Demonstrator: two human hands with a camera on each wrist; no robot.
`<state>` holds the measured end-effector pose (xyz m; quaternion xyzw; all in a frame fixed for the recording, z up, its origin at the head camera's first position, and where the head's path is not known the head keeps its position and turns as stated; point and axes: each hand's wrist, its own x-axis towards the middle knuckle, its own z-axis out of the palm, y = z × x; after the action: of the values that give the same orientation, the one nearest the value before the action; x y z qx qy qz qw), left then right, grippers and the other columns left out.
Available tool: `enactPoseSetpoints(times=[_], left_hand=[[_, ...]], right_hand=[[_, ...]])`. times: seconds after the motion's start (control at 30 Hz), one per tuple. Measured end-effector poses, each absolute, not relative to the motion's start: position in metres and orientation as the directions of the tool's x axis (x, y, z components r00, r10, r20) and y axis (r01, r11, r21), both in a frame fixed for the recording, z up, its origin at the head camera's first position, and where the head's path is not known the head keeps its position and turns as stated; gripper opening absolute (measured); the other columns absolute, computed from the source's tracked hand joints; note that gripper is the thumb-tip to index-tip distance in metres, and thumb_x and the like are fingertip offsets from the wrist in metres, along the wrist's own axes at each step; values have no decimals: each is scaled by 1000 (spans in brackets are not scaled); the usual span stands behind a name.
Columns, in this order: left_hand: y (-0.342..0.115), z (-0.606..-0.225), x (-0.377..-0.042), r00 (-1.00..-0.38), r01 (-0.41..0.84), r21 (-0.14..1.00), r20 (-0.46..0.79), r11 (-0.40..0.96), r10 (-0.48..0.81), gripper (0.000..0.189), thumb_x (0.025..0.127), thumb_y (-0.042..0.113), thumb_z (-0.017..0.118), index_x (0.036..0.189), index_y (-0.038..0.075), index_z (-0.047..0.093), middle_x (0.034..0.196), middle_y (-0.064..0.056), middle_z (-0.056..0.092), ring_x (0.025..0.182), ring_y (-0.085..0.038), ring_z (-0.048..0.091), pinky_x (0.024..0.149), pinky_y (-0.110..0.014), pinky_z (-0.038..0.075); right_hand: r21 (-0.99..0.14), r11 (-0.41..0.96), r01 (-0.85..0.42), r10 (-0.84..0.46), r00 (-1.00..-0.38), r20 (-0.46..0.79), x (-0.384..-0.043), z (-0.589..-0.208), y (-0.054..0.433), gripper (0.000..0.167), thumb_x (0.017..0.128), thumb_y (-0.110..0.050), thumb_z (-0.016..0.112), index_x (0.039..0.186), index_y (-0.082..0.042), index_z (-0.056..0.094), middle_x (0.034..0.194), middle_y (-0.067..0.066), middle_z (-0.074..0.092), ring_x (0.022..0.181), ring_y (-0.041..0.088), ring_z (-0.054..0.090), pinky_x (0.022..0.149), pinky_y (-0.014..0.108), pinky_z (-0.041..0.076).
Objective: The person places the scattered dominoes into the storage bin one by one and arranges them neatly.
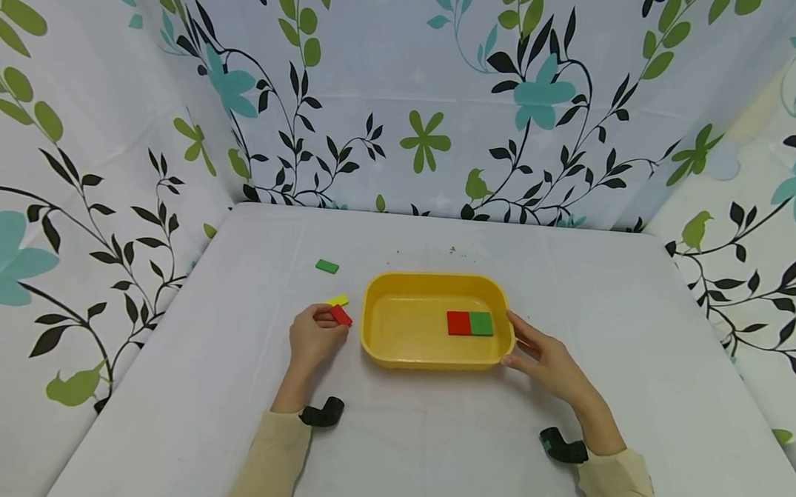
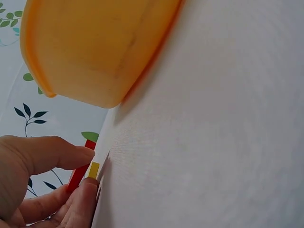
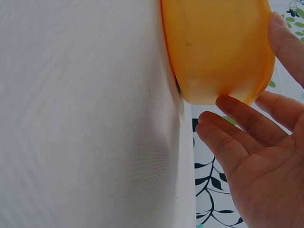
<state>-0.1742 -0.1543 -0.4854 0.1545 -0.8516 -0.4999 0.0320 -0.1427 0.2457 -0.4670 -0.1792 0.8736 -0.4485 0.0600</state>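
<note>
My left hand [image 1: 315,335] pinches a small flat red tile [image 1: 341,315] between thumb and fingers, just left of the yellow tray [image 1: 403,357]. Right behind that tile lies a yellow tile [image 1: 338,300] on the table; in the left wrist view its end [image 2: 94,170] shows beside the fingertips. Inside the tray, toward its right end, a red square tile [image 1: 458,323] and a green square tile [image 1: 481,323] lie side by side. My right hand [image 1: 548,362] touches the tray's right end, thumb at the near corner, fingers fairly straight along the rim.
A loose green tile [image 1: 327,266] lies on the white tabletop [image 1: 423,442], behind and left of the tray. A patterned curtain [image 1: 351,98] of leaves and flowers surrounds the table at the back and sides. Dark wrist-worn pieces [image 1: 322,413] sit at both sleeves.
</note>
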Motion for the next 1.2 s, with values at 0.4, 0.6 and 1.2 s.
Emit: enactPoseSetpoints(times=[0.4, 0.6, 1.2], left_hand=[[-158, -468, -175, -938, -158, 946, -54, 284, -343, 47, 81, 3, 77, 125, -1, 62, 106, -20, 63, 84, -16, 62, 66, -8, 49], [-160, -441, -174, -941, -75, 986, -22, 146, -338, 48, 80, 0, 76, 127, 1, 63, 105, -15, 62, 76, -2, 61, 70, -11, 52], [-87, -390, -181, -999, -31, 987, -28, 158, -18, 48, 81, 1, 77, 127, 7, 64, 108, -14, 64, 82, -14, 63, 78, -21, 56]], right_hand=[[-818, 505, -274, -378, -923, 76, -144, -469, 247, 77, 88, -21, 72, 152, -5, 32, 155, 19, 35, 137, 38, 43, 101, 42, 43], [-814, 513, -272, -375, -924, 72, -144, -469, 247, 78, 88, -22, 72, 152, -6, 32, 155, 18, 35, 137, 38, 43, 101, 41, 43], [-819, 501, -278, -378, -922, 81, -143, -468, 248, 78, 88, -21, 73, 152, -4, 32, 155, 19, 35, 137, 39, 42, 102, 42, 43]])
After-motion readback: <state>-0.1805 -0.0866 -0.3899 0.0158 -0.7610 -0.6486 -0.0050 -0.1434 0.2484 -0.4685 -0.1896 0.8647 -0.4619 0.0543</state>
